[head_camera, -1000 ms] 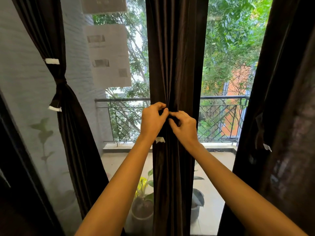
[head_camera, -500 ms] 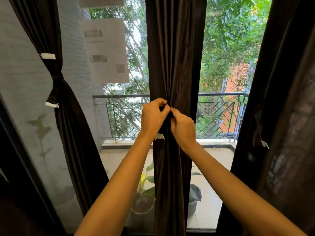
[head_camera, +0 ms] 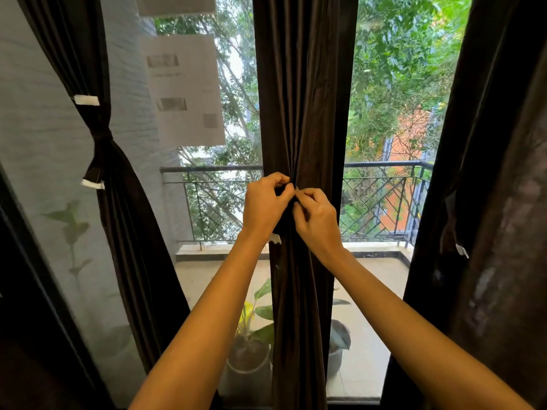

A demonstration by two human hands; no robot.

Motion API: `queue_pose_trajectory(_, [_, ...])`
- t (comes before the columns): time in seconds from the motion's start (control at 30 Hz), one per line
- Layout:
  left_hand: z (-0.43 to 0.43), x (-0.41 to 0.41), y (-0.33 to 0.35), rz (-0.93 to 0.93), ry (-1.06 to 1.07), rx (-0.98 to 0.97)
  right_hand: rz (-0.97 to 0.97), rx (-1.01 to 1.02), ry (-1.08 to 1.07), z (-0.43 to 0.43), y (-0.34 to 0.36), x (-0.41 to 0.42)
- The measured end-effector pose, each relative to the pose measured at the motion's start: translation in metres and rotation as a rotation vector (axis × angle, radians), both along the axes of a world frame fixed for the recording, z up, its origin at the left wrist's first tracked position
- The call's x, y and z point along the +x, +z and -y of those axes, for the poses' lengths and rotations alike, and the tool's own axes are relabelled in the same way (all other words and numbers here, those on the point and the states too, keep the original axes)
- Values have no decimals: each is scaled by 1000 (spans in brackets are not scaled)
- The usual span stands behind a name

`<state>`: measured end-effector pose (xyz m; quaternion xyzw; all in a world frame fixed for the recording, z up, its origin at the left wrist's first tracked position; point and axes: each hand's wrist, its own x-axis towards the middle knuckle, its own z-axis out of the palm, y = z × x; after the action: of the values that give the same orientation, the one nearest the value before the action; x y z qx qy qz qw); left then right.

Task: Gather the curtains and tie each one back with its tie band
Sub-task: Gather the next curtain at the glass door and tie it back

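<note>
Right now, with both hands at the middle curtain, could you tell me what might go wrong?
The left hand and right hand only pinch the tie band; a slip could let the middle curtain spread open.
Its white tag hangs below the left hand and might get knotted in.

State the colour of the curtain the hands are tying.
Dark brown middle curtain; clearest in the head view.

Pale balcony floor (head_camera: 198,276) lying outside, two pots standing on it — a white pot (head_camera: 251,380) carrying broad green-yellow leaves, a grey pot (head_camera: 334,362) sitting to its right
</note>
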<state>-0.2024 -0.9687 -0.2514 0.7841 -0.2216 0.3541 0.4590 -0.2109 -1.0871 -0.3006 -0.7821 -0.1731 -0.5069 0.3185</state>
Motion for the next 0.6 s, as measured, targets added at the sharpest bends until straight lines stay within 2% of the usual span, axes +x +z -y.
queue_pose_trajectory(0.3, [-1,1,0,-11,39,-11,-55,-69,89,1,2,0])
queue_pose_trajectory(0.37, [-1,-2,1,15,82,-2,-33,43,94,6,7,1])
queue_pose_trajectory(0.43, [0,-5,1,27,109,-3,14,253,-11,15,13,8])
queue_pose_trajectory(0.5, [1,-7,0,20,113,-11,-80,446,-68,26,22,14])
queue_pose_trajectory(0.6, [3,-8,0,0,108,-12,-265,554,48,38,32,19])
